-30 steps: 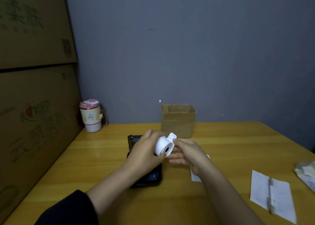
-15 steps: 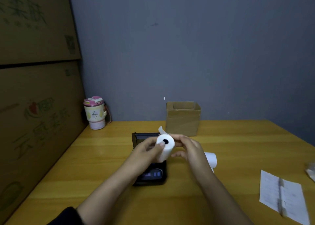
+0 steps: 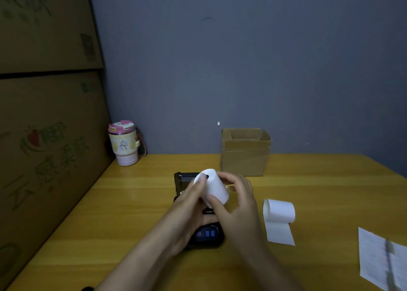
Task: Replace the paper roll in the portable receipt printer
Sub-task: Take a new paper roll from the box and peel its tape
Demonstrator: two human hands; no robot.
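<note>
**A:** Which step was in hand at that moment?

**B:** By my reading, the loading step. The new paper roll (image 3: 214, 188) was held between both hands just above the black receipt printer (image 3: 206, 235), whose lid (image 3: 184, 178) stood open at the far end. The roll was not yet in the compartment.

**A:** And the other roll?

**B:** A second, partly unwound roll (image 3: 279, 211) lay on the wooden table (image 3: 319, 191) just to the right of the printer, with a tail of paper trailing toward the near edge. I took it for the one removed, though that was a guess.

**A:** How were the hands set?

**B:** The left hand (image 3: 190, 204) came in from the lower left, fingers closed on the roll's left end with a fingertip near the core hole. The right hand (image 3: 241, 202) curled round the right side, thumb on the near face, fingers behind. Both held the roll; neither was spread wide. The roll was tilted, its core end facing up and to the left.

**A:** What did the next move call for?

**B:** Probably turning the roll so its axis lay across the bay, finding the loose end, which I could not make out, then lowering it in with the tail fed out past the lid before closing.
</note>
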